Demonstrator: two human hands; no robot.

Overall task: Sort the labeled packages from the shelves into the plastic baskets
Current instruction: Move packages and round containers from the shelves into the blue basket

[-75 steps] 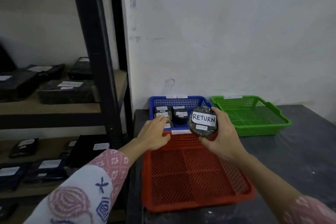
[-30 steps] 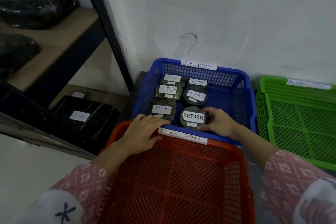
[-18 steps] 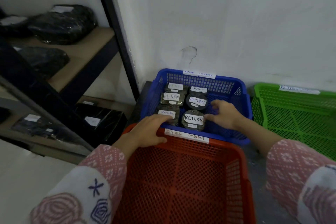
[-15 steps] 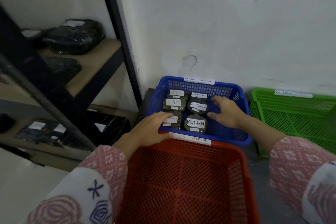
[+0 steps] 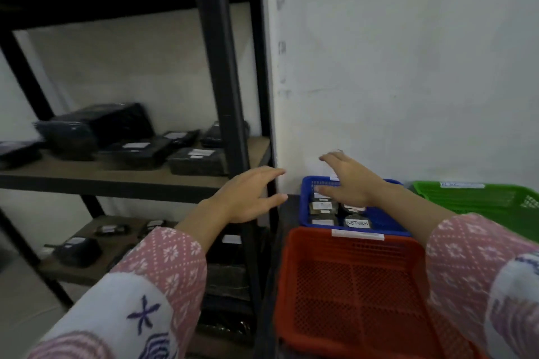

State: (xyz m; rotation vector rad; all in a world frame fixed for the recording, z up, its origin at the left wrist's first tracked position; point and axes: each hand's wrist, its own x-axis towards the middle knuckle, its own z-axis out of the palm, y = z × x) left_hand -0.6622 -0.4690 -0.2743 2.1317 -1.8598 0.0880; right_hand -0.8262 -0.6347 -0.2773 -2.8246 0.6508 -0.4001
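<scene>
My hands are empty, and more packages wait on the shelf

My left hand [image 5: 248,195] and right hand [image 5: 350,181] are both open with fingers apart, holding nothing. The dark wrapped packages with white labels [image 5: 195,160] lie on the black metal shelf with wooden boards [image 5: 122,175]; some sit in the blue plastic basket [image 5: 385,217]. The labels look blurry, so I could read one wrong and drop it in the wrong basket

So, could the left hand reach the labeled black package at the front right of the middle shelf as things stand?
Probably yes: the left hand is open and empty, and the package lies at the shelf's open front edge. Only the black upright post stands close beside that path.
</scene>
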